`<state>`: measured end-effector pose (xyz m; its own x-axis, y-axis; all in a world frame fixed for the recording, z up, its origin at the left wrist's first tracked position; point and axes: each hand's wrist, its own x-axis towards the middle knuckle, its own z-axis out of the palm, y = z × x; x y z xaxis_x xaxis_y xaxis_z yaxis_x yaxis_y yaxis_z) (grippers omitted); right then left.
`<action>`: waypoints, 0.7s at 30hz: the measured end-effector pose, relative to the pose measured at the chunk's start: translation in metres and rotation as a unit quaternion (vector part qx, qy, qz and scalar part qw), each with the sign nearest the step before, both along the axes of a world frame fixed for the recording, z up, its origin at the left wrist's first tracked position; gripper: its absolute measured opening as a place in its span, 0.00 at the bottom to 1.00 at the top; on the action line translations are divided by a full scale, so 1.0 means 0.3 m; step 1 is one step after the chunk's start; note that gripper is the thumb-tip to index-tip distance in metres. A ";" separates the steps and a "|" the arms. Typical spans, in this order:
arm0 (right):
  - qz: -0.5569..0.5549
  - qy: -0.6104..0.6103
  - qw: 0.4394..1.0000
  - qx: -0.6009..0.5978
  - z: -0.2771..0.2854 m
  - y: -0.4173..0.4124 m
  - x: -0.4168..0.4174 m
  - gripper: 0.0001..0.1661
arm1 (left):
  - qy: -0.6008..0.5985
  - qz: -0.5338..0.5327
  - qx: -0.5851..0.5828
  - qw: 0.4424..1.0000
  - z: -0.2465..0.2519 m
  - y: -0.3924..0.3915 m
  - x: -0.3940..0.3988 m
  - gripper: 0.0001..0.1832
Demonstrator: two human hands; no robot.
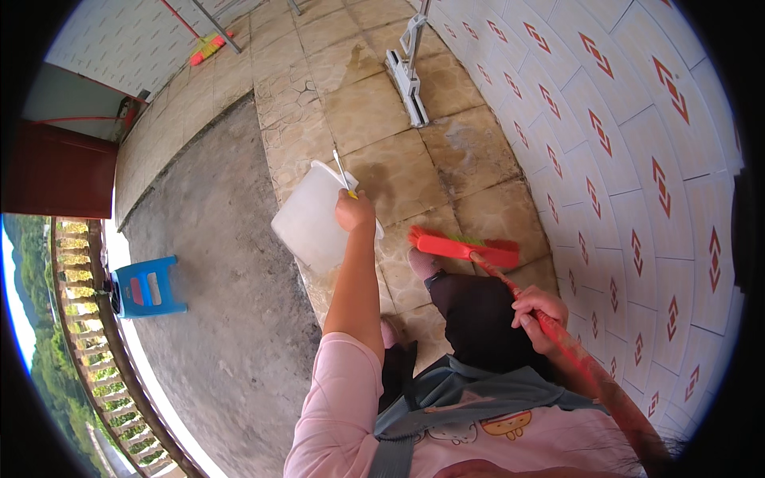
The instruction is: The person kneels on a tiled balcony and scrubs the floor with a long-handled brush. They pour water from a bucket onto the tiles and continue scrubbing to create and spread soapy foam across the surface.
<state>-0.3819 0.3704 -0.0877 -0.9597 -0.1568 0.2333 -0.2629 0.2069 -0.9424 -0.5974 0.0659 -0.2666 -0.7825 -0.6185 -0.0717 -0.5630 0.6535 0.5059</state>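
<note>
My left hand (354, 212) is closed around a thin pale handle (342, 170) with a yellow grip, which appears to be the bail of the white plastic bucket (314, 221). The bucket is tilted, its rim towards the right and its base at lower left; its inside is hidden. In my right hand (541, 316) is the red shaft (574, 352) of a broom. The red broom head (466, 248), with red and green bristles, is angled in front of my right foot, bristles facing away from me.
A flat squeeze mop (409, 89) stands ahead near the tiled wall (597, 149). Wet patches mark the tan floor tiles (370, 113). Left are rough concrete (221, 239), a blue plastic stool (149, 287) and a balustrade (89, 334). Another broom (210, 48) leans at the far wall.
</note>
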 end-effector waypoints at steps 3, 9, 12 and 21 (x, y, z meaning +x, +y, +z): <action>-0.008 0.004 1.000 -0.010 -0.001 0.012 0.003 0.10 | 0.000 -0.008 0.004 1.000 0.015 0.056 -0.003 0.14; -0.002 0.011 0.999 -0.032 -0.012 0.024 0.009 0.10 | 0.018 -0.005 -0.002 1.000 -0.023 -0.008 0.026 0.17; 0.002 0.007 1.000 -0.026 -0.009 0.023 0.018 0.10 | 0.047 0.014 -0.005 0.999 -0.102 -0.068 0.087 0.18; 0.003 -0.032 0.999 -0.023 -0.013 0.006 0.070 0.10 | 0.013 0.145 0.149 0.978 -0.094 -0.435 0.332 0.13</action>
<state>-0.3608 0.3724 -0.0916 -0.9720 -0.1529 0.1784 -0.2026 0.1616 -0.9658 -0.4978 -0.0647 -0.2946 -0.5811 -0.7692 -0.2657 -0.6874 0.2892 0.6662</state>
